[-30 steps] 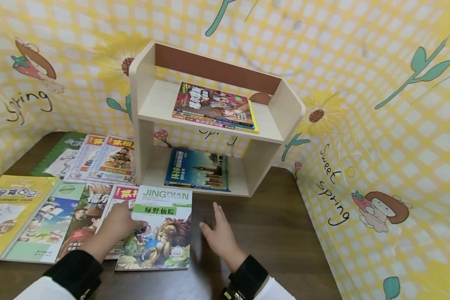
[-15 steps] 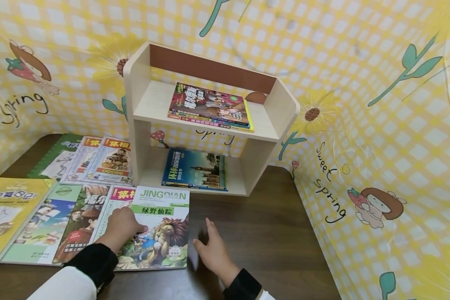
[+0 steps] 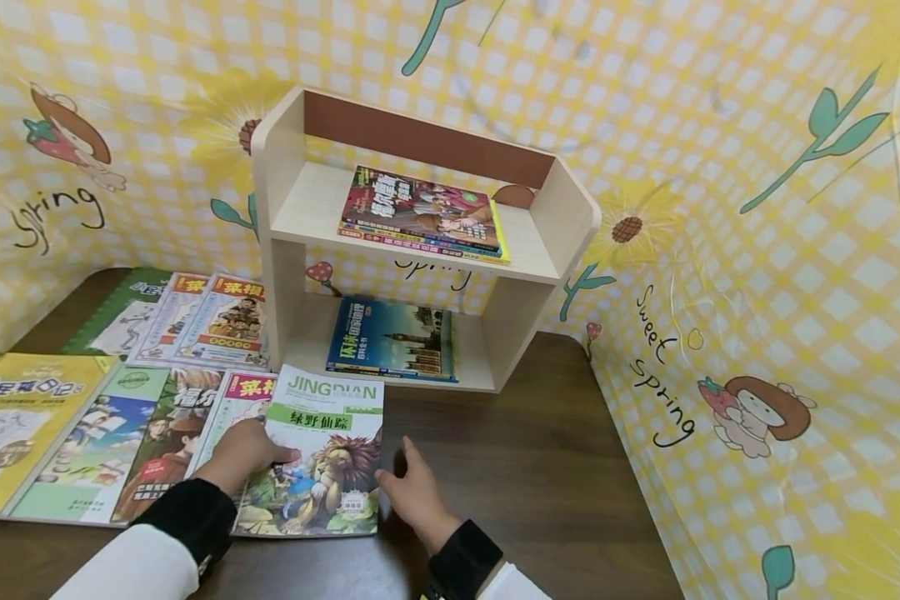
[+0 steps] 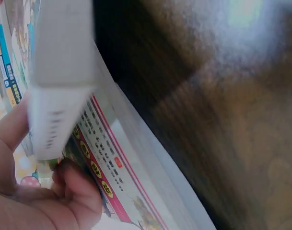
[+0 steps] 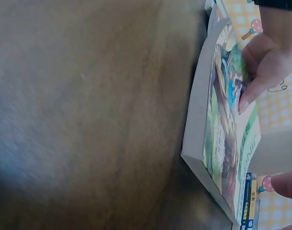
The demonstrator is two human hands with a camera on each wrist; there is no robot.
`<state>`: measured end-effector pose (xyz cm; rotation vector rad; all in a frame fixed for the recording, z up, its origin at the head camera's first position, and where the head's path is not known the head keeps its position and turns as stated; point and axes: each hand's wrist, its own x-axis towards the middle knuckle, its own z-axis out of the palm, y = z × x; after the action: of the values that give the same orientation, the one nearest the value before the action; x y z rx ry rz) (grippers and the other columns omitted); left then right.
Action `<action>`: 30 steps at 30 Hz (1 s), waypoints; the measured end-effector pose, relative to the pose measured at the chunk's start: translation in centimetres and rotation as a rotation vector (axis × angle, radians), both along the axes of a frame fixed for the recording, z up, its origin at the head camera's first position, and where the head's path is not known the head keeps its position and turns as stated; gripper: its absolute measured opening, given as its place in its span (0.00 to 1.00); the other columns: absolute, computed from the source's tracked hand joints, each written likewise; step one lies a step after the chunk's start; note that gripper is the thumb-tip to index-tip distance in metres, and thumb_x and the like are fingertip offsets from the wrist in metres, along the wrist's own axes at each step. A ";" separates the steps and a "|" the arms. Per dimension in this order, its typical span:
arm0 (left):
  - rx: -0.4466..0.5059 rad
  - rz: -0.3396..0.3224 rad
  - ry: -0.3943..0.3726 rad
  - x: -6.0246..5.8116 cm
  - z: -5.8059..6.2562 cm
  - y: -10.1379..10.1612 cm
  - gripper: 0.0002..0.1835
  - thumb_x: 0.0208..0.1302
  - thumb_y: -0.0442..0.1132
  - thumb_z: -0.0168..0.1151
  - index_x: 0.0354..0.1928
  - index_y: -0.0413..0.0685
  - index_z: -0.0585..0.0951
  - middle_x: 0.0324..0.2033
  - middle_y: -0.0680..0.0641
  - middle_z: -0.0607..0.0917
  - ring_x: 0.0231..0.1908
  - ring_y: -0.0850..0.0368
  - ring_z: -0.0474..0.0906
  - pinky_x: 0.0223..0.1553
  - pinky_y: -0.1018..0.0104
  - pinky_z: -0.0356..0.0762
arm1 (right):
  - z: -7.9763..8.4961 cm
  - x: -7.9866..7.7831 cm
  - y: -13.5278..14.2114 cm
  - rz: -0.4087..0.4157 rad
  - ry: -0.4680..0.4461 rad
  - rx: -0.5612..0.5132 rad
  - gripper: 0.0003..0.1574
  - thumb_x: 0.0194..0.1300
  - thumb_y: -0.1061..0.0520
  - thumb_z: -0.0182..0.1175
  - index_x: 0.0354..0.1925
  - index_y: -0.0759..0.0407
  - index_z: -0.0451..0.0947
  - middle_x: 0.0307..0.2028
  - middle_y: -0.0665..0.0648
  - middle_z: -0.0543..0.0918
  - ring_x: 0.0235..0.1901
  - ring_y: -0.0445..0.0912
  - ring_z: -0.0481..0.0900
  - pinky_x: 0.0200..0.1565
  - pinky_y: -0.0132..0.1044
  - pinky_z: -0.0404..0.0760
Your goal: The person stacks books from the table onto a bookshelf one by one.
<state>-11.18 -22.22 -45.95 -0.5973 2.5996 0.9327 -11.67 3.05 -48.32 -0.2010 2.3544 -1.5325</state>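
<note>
A white paperback book (image 3: 322, 467) with a lion and a child on its cover lies at the front of the table. My left hand (image 3: 247, 454) grips its left edge, thumb on the cover. In the left wrist view, fingers of that hand (image 4: 45, 201) curl beneath the book's white spine (image 4: 59, 120), which stands raised over a pink-edged comic book (image 4: 112, 163). My right hand (image 3: 416, 496) is at the book's right edge, fingers extended and thumb tip right at the edge. Only fingertips of the right hand (image 5: 287, 186) show in the right wrist view.
A two-tier wooden shelf (image 3: 528, 237) stands behind, with stacked books (image 3: 423, 208) on top and a blue book (image 3: 393, 337) below. To the left lie a yellow book (image 3: 30, 417), a green-white book (image 3: 93, 442), a detective book (image 3: 165, 467) and several comics (image 3: 228, 321).
My right hand has moved left and down, up to the book's right edge. My left hand keeps to the left edge, where the book now looks slightly more raised.
</note>
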 end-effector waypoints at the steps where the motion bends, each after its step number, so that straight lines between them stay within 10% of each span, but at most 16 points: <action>1: 0.017 0.003 0.008 0.0 -0.1 0.0 0.36 0.53 0.48 0.73 0.45 0.17 0.72 0.38 0.27 0.77 0.38 0.39 0.75 0.44 0.48 0.74 | -0.1 -0.2 -0.1 -0.004 0.000 -0.008 0.46 0.66 0.57 0.60 0.72 0.70 0.50 0.70 0.72 0.56 0.69 0.66 0.53 0.66 0.62 0.56; 15: 0.468 -0.010 0.285 2.0 -2.0 0.0 0.33 0.64 0.28 0.57 0.69 0.29 0.56 0.55 0.27 0.74 0.48 0.43 0.78 0.46 0.52 0.75 | -0.8 -1.5 -0.8 -0.022 0.022 -0.070 0.46 0.65 0.57 0.62 0.70 0.75 0.51 0.68 0.74 0.60 0.68 0.66 0.56 0.66 0.58 0.60; 25: 0.749 -0.004 0.401 3.5 -0.1 1.2 0.35 0.69 0.27 0.51 0.72 0.35 0.47 0.61 0.25 0.68 0.44 0.49 0.82 0.42 0.57 0.82 | -1.2 -1.2 -0.8 0.075 -0.146 -0.305 0.23 0.71 0.54 0.55 0.59 0.66 0.72 0.46 0.57 0.83 0.42 0.45 0.81 0.42 0.38 0.80; 30: 0.710 0.056 0.453 3.3 0.5 2.6 0.33 0.69 0.28 0.52 0.72 0.35 0.51 0.61 0.27 0.68 0.43 0.56 0.81 0.42 0.64 0.81 | -0.4 -1.1 -0.2 0.035 -0.115 -0.340 0.27 0.73 0.52 0.52 0.64 0.63 0.68 0.54 0.59 0.78 0.49 0.47 0.78 0.49 0.40 0.77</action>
<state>-7.90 -19.64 -45.49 -0.2785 2.3314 2.0664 -12.72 2.87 -48.74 -0.2237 1.9818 -1.8663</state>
